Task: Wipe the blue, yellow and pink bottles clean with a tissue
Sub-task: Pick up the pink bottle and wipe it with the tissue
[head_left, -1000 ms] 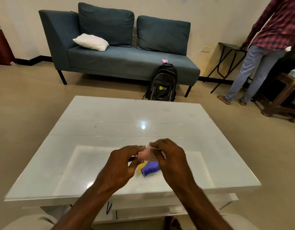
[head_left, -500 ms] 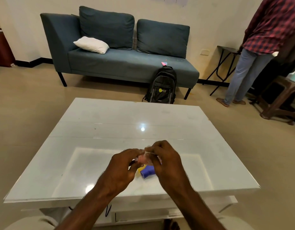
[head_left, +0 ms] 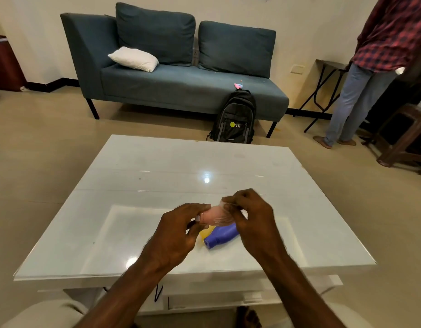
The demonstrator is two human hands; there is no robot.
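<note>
My left hand [head_left: 178, 233] grips one end of the pink bottle [head_left: 213, 215], held just above the white table [head_left: 157, 176]. My right hand [head_left: 252, 216] presses a white tissue [head_left: 243, 213] around the bottle's other end; the tissue is mostly hidden by the fingers. Under my hands the blue bottle [head_left: 222, 237] lies on its side on the table, its neck toward the near left. A small part of the yellow bottle [head_left: 206, 233] shows beside it, mostly covered by my left hand.
A blue sofa [head_left: 181, 84] with a white pillow stands behind the table, and a black backpack [head_left: 235, 118] leans against it. A person [head_left: 370, 67] in a checked shirt stands at the right by a folding stand and a brown stool [head_left: 403, 136].
The bottle and both hands stay in place above the table while my right hand's fingers shift along the pink bottle. The view has tilted slightly. The standing person has moved a little.
</note>
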